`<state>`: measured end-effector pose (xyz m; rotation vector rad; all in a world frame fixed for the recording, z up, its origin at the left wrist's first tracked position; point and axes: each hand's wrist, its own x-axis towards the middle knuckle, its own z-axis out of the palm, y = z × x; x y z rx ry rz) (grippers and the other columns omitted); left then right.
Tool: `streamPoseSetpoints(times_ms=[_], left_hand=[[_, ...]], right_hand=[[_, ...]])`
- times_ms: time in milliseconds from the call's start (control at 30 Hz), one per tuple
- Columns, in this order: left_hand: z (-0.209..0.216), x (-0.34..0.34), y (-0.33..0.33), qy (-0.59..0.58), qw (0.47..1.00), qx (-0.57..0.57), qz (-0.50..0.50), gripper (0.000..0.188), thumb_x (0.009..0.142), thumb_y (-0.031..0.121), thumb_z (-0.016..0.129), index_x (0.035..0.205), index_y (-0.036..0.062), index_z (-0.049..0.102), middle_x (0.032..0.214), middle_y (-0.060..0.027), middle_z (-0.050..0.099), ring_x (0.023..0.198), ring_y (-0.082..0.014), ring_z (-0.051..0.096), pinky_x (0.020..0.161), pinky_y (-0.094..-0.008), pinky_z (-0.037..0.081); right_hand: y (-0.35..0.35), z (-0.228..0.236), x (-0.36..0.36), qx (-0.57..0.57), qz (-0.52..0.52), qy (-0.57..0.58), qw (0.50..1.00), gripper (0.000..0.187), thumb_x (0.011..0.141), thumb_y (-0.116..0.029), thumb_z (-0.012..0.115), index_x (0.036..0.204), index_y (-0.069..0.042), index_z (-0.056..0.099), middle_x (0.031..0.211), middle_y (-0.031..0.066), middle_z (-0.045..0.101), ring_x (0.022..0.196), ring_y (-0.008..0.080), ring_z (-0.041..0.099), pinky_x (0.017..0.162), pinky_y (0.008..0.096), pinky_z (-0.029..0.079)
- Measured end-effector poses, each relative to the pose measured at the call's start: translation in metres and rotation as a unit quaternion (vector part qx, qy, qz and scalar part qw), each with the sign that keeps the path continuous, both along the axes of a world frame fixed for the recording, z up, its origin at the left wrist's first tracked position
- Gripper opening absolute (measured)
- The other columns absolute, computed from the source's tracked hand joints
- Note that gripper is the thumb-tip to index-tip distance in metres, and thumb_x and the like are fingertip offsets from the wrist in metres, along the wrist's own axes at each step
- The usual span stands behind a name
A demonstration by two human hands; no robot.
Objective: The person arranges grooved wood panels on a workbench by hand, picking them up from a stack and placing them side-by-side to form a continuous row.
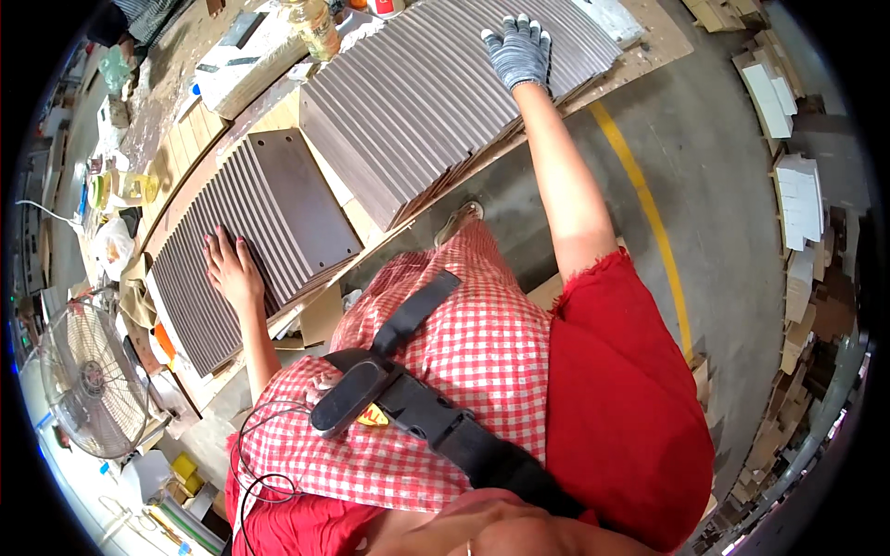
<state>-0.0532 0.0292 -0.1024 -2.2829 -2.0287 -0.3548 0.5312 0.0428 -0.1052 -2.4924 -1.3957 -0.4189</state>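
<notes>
On the workbench, two rows of thin grey panels lie overlapped like shingles. My left hand [232, 273], bare, rests flat with its fingers apart on the nearer left row of panels [209, 306]. The top panel [301, 199] of that row shows its whole face, with small holes near its corners. My right hand [519, 57] wears a grey knit glove with white fingertips. Its fingers are spread over the far end of the longer right row of panels [417, 93]. Neither hand grips anything.
A jar of yellowish liquid [315, 30] and a long white block [250, 69] stand behind the panels. A fan [93, 375] is at the left. A yellow line [649, 208] crosses the floor; stacked cartons [799, 199] line the right.
</notes>
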Motion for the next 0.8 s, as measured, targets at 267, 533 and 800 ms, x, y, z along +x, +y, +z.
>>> streamPoseSetpoints(times_ms=[267,533,800], left_hand=[[0.013,0.014,-0.005,-0.019,0.999,-0.035,0.02,0.054,0.097,0.044,0.035,0.144,0.0179,0.033,0.151,-0.0113,0.027,0.14,-0.0307,0.02,0.112,-0.0509,0.014],[0.023,0.019,-0.007,-0.13,0.989,-0.046,0.046,0.05,0.095,0.042,0.043,0.138,0.0149,0.045,0.147,-0.0118,0.034,0.14,-0.0294,0.022,0.113,-0.0507,0.01],[0.049,0.195,-0.02,-0.405,0.909,-0.084,0.054,0.058,0.085,0.035,0.064,0.129,0.0008,0.049,0.128,-0.0221,0.05,0.121,-0.033,0.048,0.102,-0.0385,0.037]], right_hand=[[-0.01,0.011,0.003,-0.021,0.002,0.022,1.0,0.067,0.093,-0.053,0.036,0.14,-0.005,0.036,0.149,0.0204,0.027,0.138,0.0373,0.022,0.114,0.049,0.01],[-0.012,0.018,-0.004,-0.03,0.004,0.047,0.998,0.068,0.092,-0.051,0.039,0.139,-0.001,0.037,0.147,0.0225,0.027,0.138,0.0381,0.022,0.114,0.0472,0.011],[-0.014,0.017,0.0,0.028,0.042,0.121,0.991,0.064,0.09,-0.045,0.05,0.137,-0.002,0.04,0.146,0.0232,0.029,0.137,0.0367,0.023,0.114,0.0442,0.012]])
